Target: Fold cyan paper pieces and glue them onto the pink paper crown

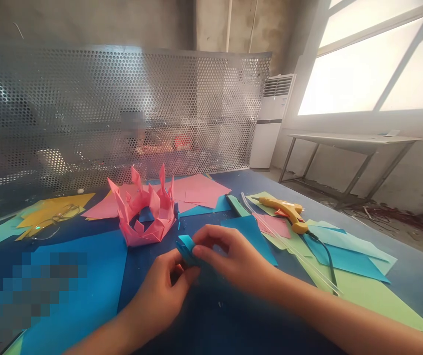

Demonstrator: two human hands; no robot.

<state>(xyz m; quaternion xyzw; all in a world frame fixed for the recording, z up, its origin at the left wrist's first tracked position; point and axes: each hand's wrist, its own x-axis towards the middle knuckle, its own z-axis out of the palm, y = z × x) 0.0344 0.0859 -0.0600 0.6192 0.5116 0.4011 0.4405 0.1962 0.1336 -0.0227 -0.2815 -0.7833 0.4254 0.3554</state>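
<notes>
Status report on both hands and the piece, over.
Left hand, right hand: both grips on small folded blue paper piece. Piece held over dark-blue tabletop. Pink folded-paper crown stands close beyond.

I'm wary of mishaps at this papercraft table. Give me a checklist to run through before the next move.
1. Folded blue paper secured: ok, held between the left hand and right hand.
2. Pink paper crown upright and apart from the hands: ok.
3. Yellow glue gun out of the hands: ok, lying to their right.
4. Glue gun cool: cannot tell.
5. Power cord off the paper: not ok, it runs over the light green sheet.
</notes>
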